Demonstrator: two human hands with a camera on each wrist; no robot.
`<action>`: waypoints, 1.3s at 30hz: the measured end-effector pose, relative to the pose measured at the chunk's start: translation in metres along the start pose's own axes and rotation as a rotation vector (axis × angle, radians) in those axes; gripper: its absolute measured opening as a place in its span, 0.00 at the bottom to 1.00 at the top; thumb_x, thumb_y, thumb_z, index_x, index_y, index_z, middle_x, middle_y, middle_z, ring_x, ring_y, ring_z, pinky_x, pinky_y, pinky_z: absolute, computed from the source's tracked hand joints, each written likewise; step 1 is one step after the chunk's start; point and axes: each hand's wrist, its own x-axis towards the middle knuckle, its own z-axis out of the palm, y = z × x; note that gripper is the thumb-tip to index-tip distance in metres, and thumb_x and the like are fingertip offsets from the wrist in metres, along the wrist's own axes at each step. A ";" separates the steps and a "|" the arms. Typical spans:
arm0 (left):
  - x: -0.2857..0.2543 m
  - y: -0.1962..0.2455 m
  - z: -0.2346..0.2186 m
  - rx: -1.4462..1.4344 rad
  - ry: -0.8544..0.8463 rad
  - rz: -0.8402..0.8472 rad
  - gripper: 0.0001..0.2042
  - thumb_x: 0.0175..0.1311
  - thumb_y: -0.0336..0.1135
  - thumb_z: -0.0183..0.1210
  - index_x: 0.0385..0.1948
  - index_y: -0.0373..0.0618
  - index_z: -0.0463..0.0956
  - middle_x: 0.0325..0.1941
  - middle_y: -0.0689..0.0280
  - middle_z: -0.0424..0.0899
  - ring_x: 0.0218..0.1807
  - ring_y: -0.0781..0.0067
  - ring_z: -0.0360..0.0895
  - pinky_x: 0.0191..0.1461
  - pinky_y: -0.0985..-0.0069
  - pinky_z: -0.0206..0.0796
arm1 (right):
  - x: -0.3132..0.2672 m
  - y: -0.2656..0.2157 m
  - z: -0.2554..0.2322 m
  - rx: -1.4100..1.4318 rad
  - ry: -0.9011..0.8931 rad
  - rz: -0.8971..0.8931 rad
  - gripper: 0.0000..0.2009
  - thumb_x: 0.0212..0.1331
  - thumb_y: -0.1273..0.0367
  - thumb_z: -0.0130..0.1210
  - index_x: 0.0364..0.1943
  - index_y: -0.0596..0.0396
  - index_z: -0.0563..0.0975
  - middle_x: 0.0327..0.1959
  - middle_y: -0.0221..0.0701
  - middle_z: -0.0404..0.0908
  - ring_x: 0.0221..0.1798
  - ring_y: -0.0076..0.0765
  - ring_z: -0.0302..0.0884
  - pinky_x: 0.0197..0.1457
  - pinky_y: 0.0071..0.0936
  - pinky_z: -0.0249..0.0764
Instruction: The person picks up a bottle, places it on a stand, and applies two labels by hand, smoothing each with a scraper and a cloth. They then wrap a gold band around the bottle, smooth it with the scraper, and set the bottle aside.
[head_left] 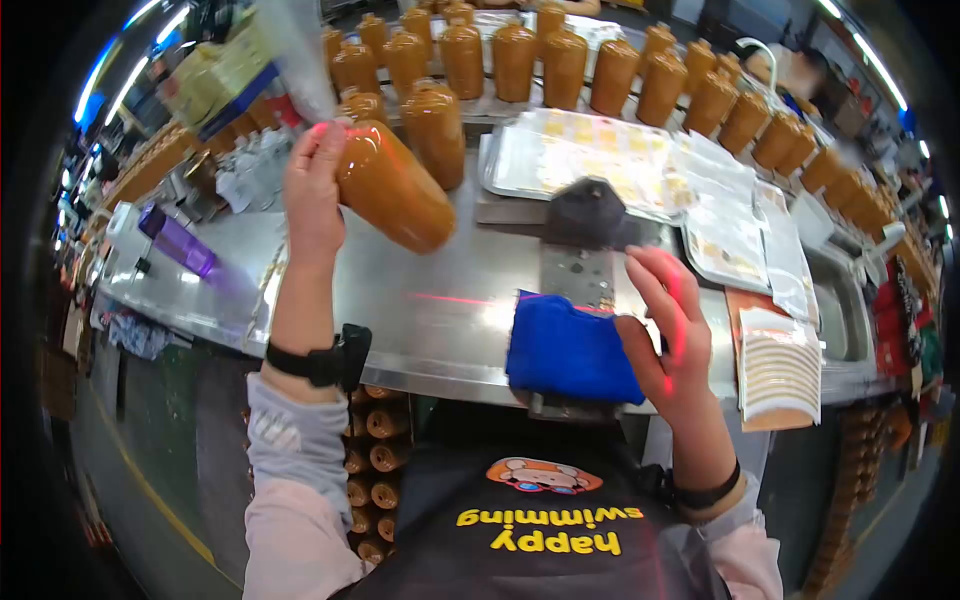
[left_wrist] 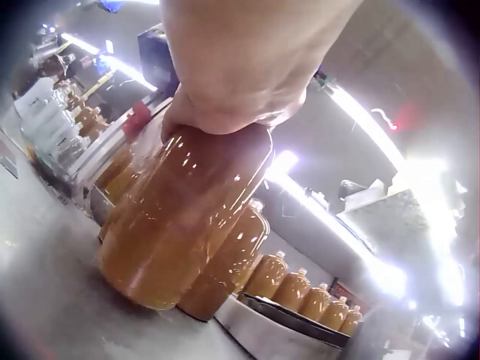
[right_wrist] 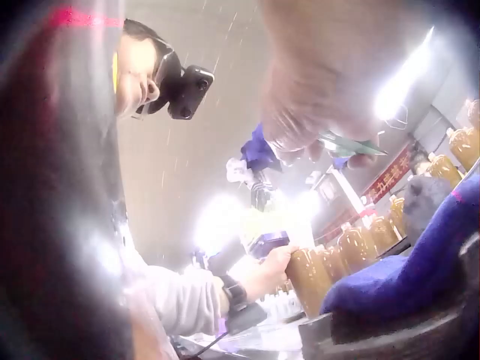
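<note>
A glossy brown bottle (head_left: 395, 190) leans at a slant over the steel worktop, its base toward the middle. My left hand (head_left: 318, 185) grips it at the neck end, which the fingers hide. The left wrist view shows the same bottle (left_wrist: 184, 217) hanging below the hand, base close over the worktop. Over a folded blue cloth (head_left: 570, 350) is my right hand (head_left: 675, 335), its fingers loosely bent and the thumb apart from them. Near those fingers in the right wrist view is a pale green sliver (right_wrist: 352, 145); I cannot tell whether the hand holds it.
More brown bottles (head_left: 514, 62) line the back of the worktop (head_left: 430, 335). A dark block-like object (head_left: 587, 212) stands behind the cloth. Trays with label sheets (head_left: 600, 160) lie at back right, and a striped label sheet (head_left: 780, 365) at right. A purple bottle (head_left: 180, 243) lies at left.
</note>
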 end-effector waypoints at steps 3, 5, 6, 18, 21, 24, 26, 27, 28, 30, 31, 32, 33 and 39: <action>-0.026 0.018 0.054 -0.359 -0.293 -0.279 0.16 0.72 0.42 0.52 0.48 0.37 0.76 0.45 0.58 0.84 0.45 0.69 0.82 0.53 0.72 0.74 | -0.008 0.013 -0.003 -0.068 -0.096 -0.017 0.36 0.47 0.70 0.68 0.64 0.62 0.67 0.66 0.46 0.64 0.67 0.58 0.61 0.69 0.46 0.61; -0.049 -0.003 0.094 -0.519 -0.341 -0.551 0.17 0.73 0.43 0.50 0.47 0.37 0.77 0.45 0.58 0.84 0.46 0.68 0.82 0.53 0.70 0.74 | -0.019 0.013 -0.004 -0.036 -0.157 0.010 0.42 0.45 0.69 0.70 0.67 0.63 0.62 0.68 0.48 0.61 0.68 0.58 0.60 0.69 0.46 0.60; -0.060 -0.019 0.112 -0.634 -0.381 -0.671 0.18 0.74 0.43 0.48 0.47 0.36 0.76 0.46 0.57 0.84 0.46 0.67 0.82 0.54 0.70 0.74 | -0.027 0.014 -0.005 -0.016 -0.155 0.025 0.43 0.44 0.68 0.71 0.67 0.63 0.61 0.69 0.48 0.60 0.68 0.59 0.60 0.69 0.46 0.60; -0.076 -0.086 0.184 -0.676 -0.349 -1.065 0.25 0.76 0.53 0.39 0.51 0.37 0.73 0.48 0.53 0.83 0.50 0.58 0.82 0.58 0.61 0.75 | -0.050 0.021 0.003 -0.008 -0.082 0.120 0.46 0.37 0.70 0.73 0.67 0.64 0.62 0.69 0.50 0.59 0.67 0.57 0.61 0.68 0.43 0.63; -0.077 -0.083 0.174 -0.650 -0.409 -0.963 0.25 0.76 0.53 0.40 0.53 0.37 0.73 0.49 0.53 0.82 0.51 0.58 0.81 0.57 0.61 0.75 | -0.043 0.018 0.003 -0.065 -0.116 0.075 0.45 0.35 0.71 0.73 0.65 0.63 0.65 0.69 0.49 0.59 0.66 0.58 0.62 0.68 0.43 0.64; -0.074 -0.082 0.172 -0.633 -0.385 -0.942 0.24 0.76 0.51 0.41 0.53 0.36 0.72 0.50 0.54 0.82 0.51 0.61 0.81 0.56 0.63 0.75 | -0.041 0.022 0.007 -0.093 -0.150 0.079 0.45 0.32 0.71 0.72 0.65 0.62 0.66 0.69 0.49 0.59 0.65 0.58 0.63 0.67 0.46 0.64; -0.072 -0.087 0.172 -0.587 -0.357 -0.926 0.23 0.76 0.50 0.42 0.53 0.37 0.72 0.50 0.55 0.82 0.49 0.63 0.82 0.54 0.65 0.76 | -0.038 0.022 0.010 -0.129 -0.148 0.061 0.45 0.33 0.71 0.72 0.65 0.62 0.66 0.69 0.49 0.59 0.65 0.58 0.63 0.67 0.46 0.64; -0.070 -0.088 0.170 -0.453 -0.354 -0.904 0.22 0.77 0.48 0.41 0.52 0.38 0.73 0.50 0.55 0.81 0.52 0.66 0.80 0.57 0.66 0.74 | -0.038 0.022 0.011 -0.147 -0.149 0.054 0.45 0.33 0.71 0.72 0.65 0.62 0.65 0.69 0.49 0.59 0.65 0.58 0.63 0.67 0.46 0.64; -0.073 -0.075 0.171 -0.322 -0.342 -0.832 0.21 0.77 0.47 0.40 0.55 0.37 0.71 0.52 0.56 0.80 0.55 0.66 0.78 0.59 0.68 0.71 | -0.040 0.023 0.013 -0.152 -0.160 0.058 0.45 0.34 0.70 0.71 0.65 0.64 0.64 0.69 0.50 0.59 0.65 0.60 0.63 0.67 0.45 0.64; -0.092 -0.047 0.164 -0.070 -0.398 -0.623 0.23 0.75 0.45 0.45 0.61 0.36 0.64 0.58 0.57 0.75 0.62 0.63 0.72 0.66 0.68 0.63 | -0.047 0.027 0.014 -0.067 -0.118 0.124 0.45 0.35 0.70 0.71 0.65 0.66 0.64 0.69 0.52 0.59 0.65 0.61 0.63 0.66 0.46 0.65; -0.106 -0.038 0.152 0.049 -0.463 -0.479 0.27 0.73 0.45 0.49 0.65 0.35 0.59 0.62 0.56 0.71 0.67 0.61 0.68 0.69 0.68 0.58 | -0.050 0.029 0.015 -0.025 -0.096 0.159 0.45 0.36 0.69 0.71 0.65 0.66 0.63 0.68 0.52 0.59 0.65 0.61 0.63 0.66 0.47 0.65; -0.119 -0.034 0.136 0.272 -0.584 -0.175 0.33 0.68 0.46 0.55 0.67 0.34 0.55 0.64 0.52 0.68 0.67 0.54 0.66 0.71 0.63 0.54 | -0.054 0.033 0.016 0.012 -0.115 0.187 0.45 0.36 0.69 0.71 0.65 0.67 0.63 0.68 0.53 0.60 0.65 0.62 0.63 0.66 0.47 0.65; -0.133 -0.030 0.123 0.487 -0.689 0.138 0.40 0.63 0.48 0.61 0.68 0.33 0.52 0.66 0.48 0.64 0.67 0.47 0.65 0.73 0.58 0.50 | -0.058 0.037 0.016 0.049 -0.136 0.216 0.45 0.37 0.69 0.72 0.64 0.68 0.63 0.68 0.53 0.60 0.64 0.62 0.63 0.66 0.47 0.65; -0.191 -0.028 0.104 0.568 -0.685 0.064 0.50 0.55 0.51 0.67 0.71 0.34 0.43 0.73 0.41 0.52 0.74 0.40 0.52 0.75 0.44 0.38 | -0.028 0.003 -0.008 0.077 -0.258 0.048 0.39 0.42 0.72 0.70 0.63 0.65 0.66 0.65 0.51 0.66 0.63 0.58 0.67 0.65 0.46 0.66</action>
